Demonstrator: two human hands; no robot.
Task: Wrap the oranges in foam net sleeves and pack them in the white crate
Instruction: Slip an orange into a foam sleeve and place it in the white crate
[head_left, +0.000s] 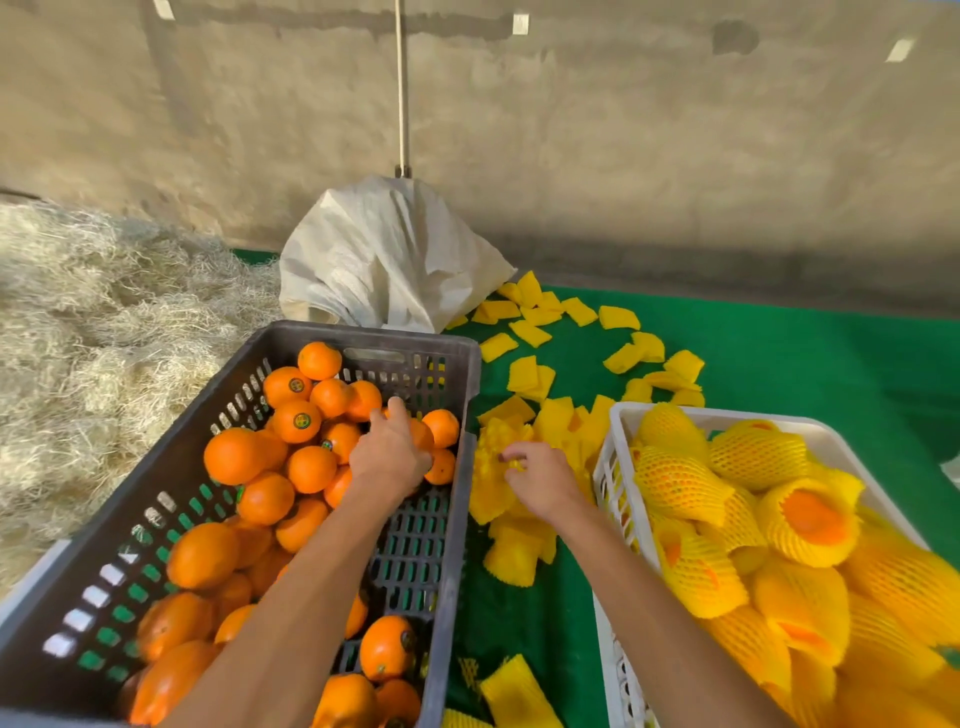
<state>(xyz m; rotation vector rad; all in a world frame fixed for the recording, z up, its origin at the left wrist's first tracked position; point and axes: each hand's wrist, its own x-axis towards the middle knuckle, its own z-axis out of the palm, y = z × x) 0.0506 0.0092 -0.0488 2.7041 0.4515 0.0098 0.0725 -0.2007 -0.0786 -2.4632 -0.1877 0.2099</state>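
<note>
Now the left hand (389, 457) reaches into the dark crate (452, 519), fingers curled over an orange (422, 435) among the loose oranges. Just beside it the right hand (540, 480) pinches a yellow foam net sleeve (493, 467) from the pile on the green counter (779, 343). Sleeved oranges (675, 483) fill the white crate (618, 447) at the counter's right edge.

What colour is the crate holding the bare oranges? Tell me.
Dark grey crate, seen in the head view.

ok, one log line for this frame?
left hand: gripping orange in dark crate | right hand: pinching foam net sleeve | white crate: holds sleeved oranges
</note>
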